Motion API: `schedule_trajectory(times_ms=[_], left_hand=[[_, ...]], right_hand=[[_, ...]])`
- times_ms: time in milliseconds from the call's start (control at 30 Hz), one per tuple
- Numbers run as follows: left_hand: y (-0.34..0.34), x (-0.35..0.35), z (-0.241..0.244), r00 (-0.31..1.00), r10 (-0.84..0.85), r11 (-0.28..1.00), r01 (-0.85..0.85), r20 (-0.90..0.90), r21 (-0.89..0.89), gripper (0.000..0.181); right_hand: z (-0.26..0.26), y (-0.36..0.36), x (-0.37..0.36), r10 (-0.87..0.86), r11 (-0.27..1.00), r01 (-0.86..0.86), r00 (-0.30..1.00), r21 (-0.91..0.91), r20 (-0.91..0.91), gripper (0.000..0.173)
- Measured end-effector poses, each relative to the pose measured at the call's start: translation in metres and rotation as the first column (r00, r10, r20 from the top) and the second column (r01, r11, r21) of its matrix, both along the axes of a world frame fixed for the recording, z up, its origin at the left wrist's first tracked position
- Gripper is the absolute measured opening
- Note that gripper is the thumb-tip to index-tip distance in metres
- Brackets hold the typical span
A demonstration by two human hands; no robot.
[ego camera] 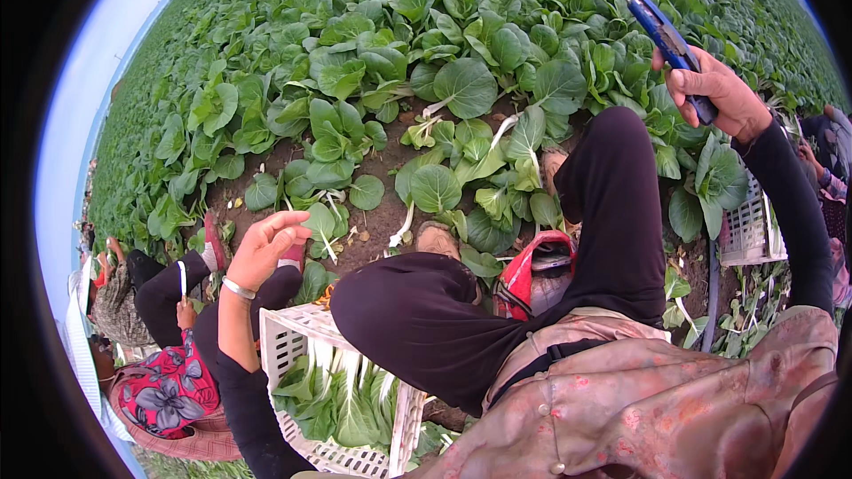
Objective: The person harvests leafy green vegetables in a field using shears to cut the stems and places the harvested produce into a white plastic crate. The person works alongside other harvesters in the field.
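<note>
My right hand (722, 90) grips a blue snap-off utility knife (659, 30), held up at the upper right with its long blade extended over the leafy plants. My left hand (263, 253) holds nothing. Its fingers are slightly bent and it wears a metal bracelet, just above a white plastic crate (266, 346). Bok choy heads (353, 399) lie inside that crate, stalks towards me. On the soil before my feet, loose outer leaves (436, 187) with white stalks are scattered. Rooted bok choy plants (333, 136) stand beyond them.
A red bag (532, 273) sits between my legs. To the left, a seated person in a floral sleeve (166, 392) holds up a blade (182, 279) close to my left arm. Another white crate (752, 226) stands at the right, near other people. A dark hose or strip (711, 299) runs along the soil.
</note>
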State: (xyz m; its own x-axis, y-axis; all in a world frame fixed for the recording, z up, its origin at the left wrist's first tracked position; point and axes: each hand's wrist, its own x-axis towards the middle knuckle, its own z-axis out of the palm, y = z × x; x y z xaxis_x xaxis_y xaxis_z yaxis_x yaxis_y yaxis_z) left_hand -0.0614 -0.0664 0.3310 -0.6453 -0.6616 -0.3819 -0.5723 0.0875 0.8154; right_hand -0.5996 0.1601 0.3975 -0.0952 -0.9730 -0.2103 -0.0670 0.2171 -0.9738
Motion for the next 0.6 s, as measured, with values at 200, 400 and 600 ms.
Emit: schedule_trajectory(times_ms=[200, 400, 600], left_hand=[[-0.035, -0.067, -0.087, 0.847, -0.222, 0.744, 0.467, 0.483, -0.477, 0.034], [-0.103, -0.16, -0.207, 0.638, -0.284, 0.363, 0.762, 0.716, -0.536, 0.012], [-0.23, -0.2, -0.32, 0.712, 0.113, 0.446, 0.587, 0.693, -0.675, 0.014]], right_hand=[[-0.093, -0.17, 0.036, 0.386, 0.895, -0.352, 0.919, 0.275, -0.08, 0.04], [-0.215, -0.294, 0.083, 0.698, 0.683, -0.522, 0.672, 0.511, -0.248, 0.047], [-0.345, -0.403, 0.14, 0.689, 0.725, -0.574, 0.618, 0.381, -0.378, 0.051]])
